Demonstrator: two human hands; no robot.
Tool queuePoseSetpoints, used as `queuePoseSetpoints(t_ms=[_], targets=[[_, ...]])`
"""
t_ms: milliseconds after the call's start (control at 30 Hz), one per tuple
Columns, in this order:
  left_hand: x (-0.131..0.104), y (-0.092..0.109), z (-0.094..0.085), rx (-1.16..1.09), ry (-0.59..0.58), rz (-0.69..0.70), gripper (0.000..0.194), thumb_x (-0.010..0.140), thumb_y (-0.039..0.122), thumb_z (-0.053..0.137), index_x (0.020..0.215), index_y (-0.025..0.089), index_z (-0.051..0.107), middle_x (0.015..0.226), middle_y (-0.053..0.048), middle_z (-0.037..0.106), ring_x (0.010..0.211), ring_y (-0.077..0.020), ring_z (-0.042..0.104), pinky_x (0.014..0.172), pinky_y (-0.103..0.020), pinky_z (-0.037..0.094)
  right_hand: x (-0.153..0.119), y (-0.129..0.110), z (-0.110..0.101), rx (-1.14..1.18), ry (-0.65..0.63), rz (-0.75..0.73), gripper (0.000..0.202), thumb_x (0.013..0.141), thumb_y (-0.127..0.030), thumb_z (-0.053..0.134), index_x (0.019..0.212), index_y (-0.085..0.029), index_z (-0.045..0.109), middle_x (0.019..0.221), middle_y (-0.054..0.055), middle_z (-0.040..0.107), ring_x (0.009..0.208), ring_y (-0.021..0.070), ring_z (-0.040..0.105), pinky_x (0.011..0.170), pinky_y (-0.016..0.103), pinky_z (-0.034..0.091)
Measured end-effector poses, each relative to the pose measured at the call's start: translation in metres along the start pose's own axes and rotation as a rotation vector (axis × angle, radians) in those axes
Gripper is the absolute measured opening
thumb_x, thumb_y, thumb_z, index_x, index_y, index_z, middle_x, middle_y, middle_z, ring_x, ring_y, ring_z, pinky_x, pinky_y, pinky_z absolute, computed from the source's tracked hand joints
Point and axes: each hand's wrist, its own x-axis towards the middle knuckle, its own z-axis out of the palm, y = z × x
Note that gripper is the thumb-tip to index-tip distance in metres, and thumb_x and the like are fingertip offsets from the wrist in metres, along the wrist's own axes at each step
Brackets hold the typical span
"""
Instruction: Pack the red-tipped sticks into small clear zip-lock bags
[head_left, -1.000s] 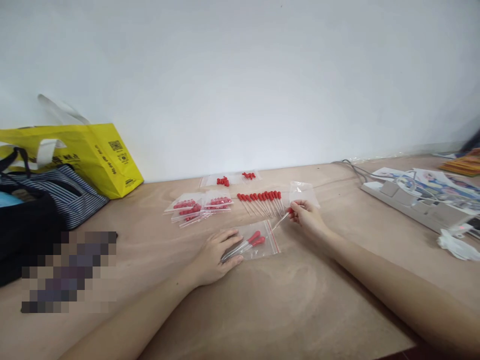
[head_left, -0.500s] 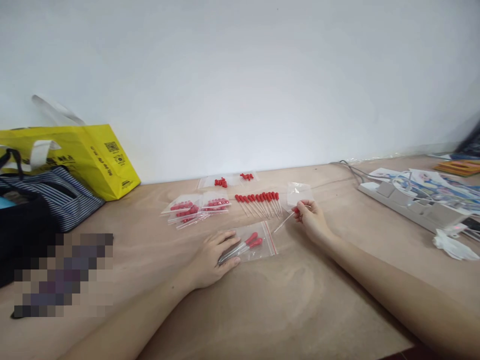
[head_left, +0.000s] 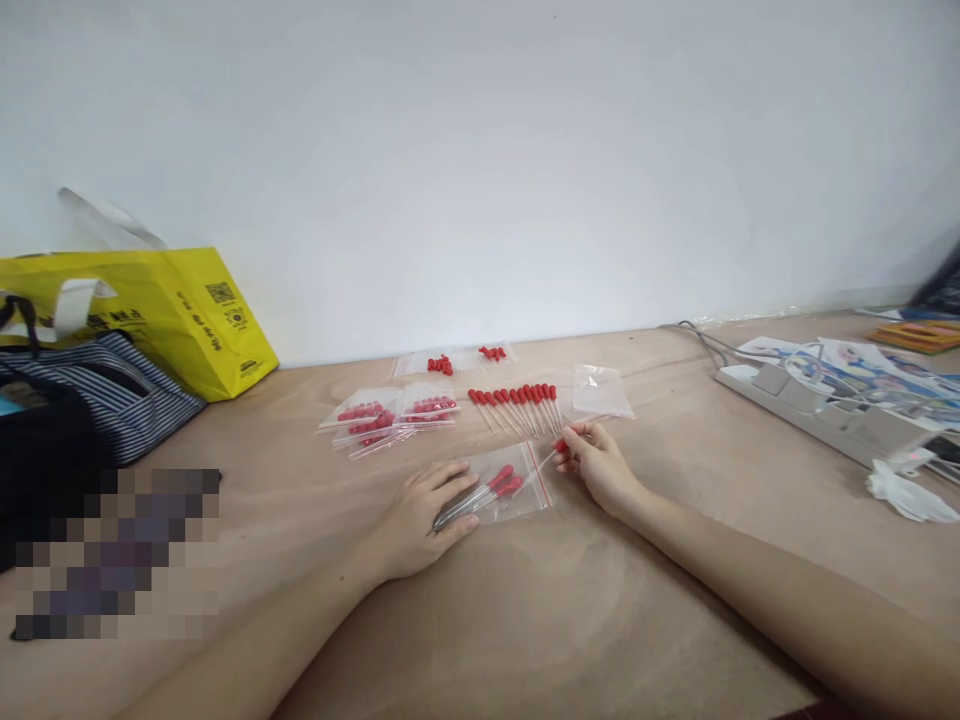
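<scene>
Between the fingertips of my right hand [head_left: 596,462], a dropper [head_left: 562,446] is pinched at its red rubber bulb. Its thin clear tube slants down to the left, over the mouth of a clear zip bag [head_left: 534,492]. Droppers with red bulbs [head_left: 508,486] lie in that bag, their tubes toward my left hand [head_left: 429,510]. That hand rests on the bag's left end, thumb and fingers apart on either side of the tubes. Just beyond, a row of loose droppers [head_left: 517,398] is laid out side by side. An empty-looking clear bag [head_left: 602,393] lies behind my right hand.
Filled bags of droppers [head_left: 375,420] overlap at centre left. Near the wall are more bags with red bulbs [head_left: 440,365]. A power strip [head_left: 817,420] with cables, printed sheets [head_left: 862,365] and a crumpled tissue [head_left: 909,492] are right. A yellow bag [head_left: 225,330] and striped bag [head_left: 142,390] stand left.
My right hand has moved left and toward me with the dropper, bringing its tube over the bag's mouth. My left hand stays almost in place on the bag.
</scene>
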Motion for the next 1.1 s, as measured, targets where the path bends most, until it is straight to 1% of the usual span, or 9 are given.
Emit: queuePoseSetpoints(t_ms=[167, 233, 367, 500, 600, 767, 900, 1033, 1100], targets=[[0.001, 0.002, -0.001, 0.0, -0.001, -0.002, 0.042, 0.082, 0.039, 0.047, 0.12, 0.021, 0.048, 0.129, -0.009, 0.044, 0.117, -0.0265, 0.041, 0.096, -0.045, 0.034, -0.011, -0.003, 0.007, 0.058, -0.094, 0.099, 0.025, 0.067, -0.031, 0.063, 0.074, -0.02, 0.042, 0.061, -0.003, 0.056, 0.052, 0.0098, 0.057, 0.054, 0.025, 0.049], [0.001, 0.001, -0.001, 0.002, 0.009, 0.005, 0.041, 0.082, 0.039, 0.047, 0.119, 0.022, 0.048, 0.129, -0.008, 0.045, 0.117, -0.0262, 0.041, 0.096, -0.044, 0.034, -0.012, -0.003, 0.006, 0.047, -0.202, 0.129, 0.026, 0.064, -0.032, 0.066, 0.073, -0.019, 0.046, 0.063, -0.002, 0.057, 0.054, 0.01, 0.058, 0.057, 0.026, 0.05], [0.0, -0.001, 0.0, -0.009, 0.037, 0.022, 0.04, 0.082, 0.038, 0.048, 0.118, 0.022, 0.05, 0.128, -0.008, 0.046, 0.116, -0.026, 0.042, 0.096, -0.045, 0.034, -0.009, -0.002, 0.001, -0.114, -0.437, 0.159, 0.032, 0.056, -0.037, 0.072, 0.072, -0.016, 0.054, 0.058, -0.002, 0.058, 0.049, 0.0092, 0.057, 0.051, 0.024, 0.049], [0.0, -0.002, 0.0, -0.015, 0.029, 0.009, 0.041, 0.082, 0.039, 0.048, 0.119, 0.023, 0.049, 0.129, -0.008, 0.045, 0.117, -0.0262, 0.041, 0.097, -0.045, 0.033, -0.008, -0.003, -0.001, -0.293, -0.622, 0.122, 0.036, 0.062, -0.042, 0.066, 0.084, -0.014, 0.06, 0.05, -0.004, 0.057, 0.044, 0.0078, 0.054, 0.045, 0.02, 0.045], [0.0, -0.002, 0.001, -0.008, 0.012, -0.008, 0.042, 0.082, 0.04, 0.048, 0.12, 0.023, 0.048, 0.129, -0.008, 0.044, 0.118, -0.0267, 0.039, 0.097, -0.046, 0.032, -0.009, -0.006, 0.0, -0.363, -0.738, 0.124, 0.035, 0.064, -0.037, 0.064, 0.091, -0.014, 0.063, 0.059, -0.001, 0.063, 0.045, 0.0053, 0.053, 0.045, 0.017, 0.044], [0.0, -0.001, 0.001, -0.028, -0.011, -0.019, 0.044, 0.081, 0.04, 0.048, 0.12, 0.02, 0.048, 0.13, -0.009, 0.043, 0.119, -0.0272, 0.038, 0.098, -0.047, 0.031, -0.008, -0.01, 0.001, -0.428, -0.766, 0.176, 0.038, 0.058, -0.023, 0.068, 0.095, -0.016, 0.064, 0.085, 0.004, 0.067, 0.046, 0.0035, 0.051, 0.039, 0.013, 0.04], [0.002, -0.004, -0.004, -0.09, -0.023, -0.026, 0.044, 0.079, 0.04, 0.051, 0.119, 0.021, 0.049, 0.13, -0.009, 0.043, 0.118, -0.0261, 0.04, 0.097, -0.045, 0.033, -0.007, -0.013, -0.001, -0.513, -0.798, 0.116, 0.039, 0.058, -0.017, 0.066, 0.097, -0.016, 0.064, 0.091, 0.004, 0.066, 0.045, 0.0029, 0.048, 0.031, 0.01, 0.032], [0.003, -0.015, -0.012, -0.174, -0.074, 0.051, 0.044, 0.078, 0.039, 0.054, 0.118, 0.022, 0.049, 0.125, -0.007, 0.049, 0.116, -0.0221, 0.044, 0.096, -0.039, 0.036, -0.006, -0.012, -0.001, -0.53, -0.792, 0.081, 0.037, 0.062, -0.017, 0.062, 0.099, -0.017, 0.063, 0.092, 0.004, 0.066, 0.046, 0.0028, 0.048, 0.031, 0.01, 0.035], [0.003, -0.018, -0.013, -0.168, -0.08, 0.043, 0.043, 0.078, 0.04, 0.053, 0.118, 0.022, 0.05, 0.127, -0.007, 0.047, 0.118, -0.0221, 0.041, 0.097, -0.039, 0.034, -0.007, -0.009, 0.001, -0.548, -0.754, 0.044, 0.035, 0.064, -0.018, 0.06, 0.099, -0.017, 0.063, 0.091, 0.003, 0.066, 0.046, 0.0033, 0.048, 0.032, 0.011, 0.036]])
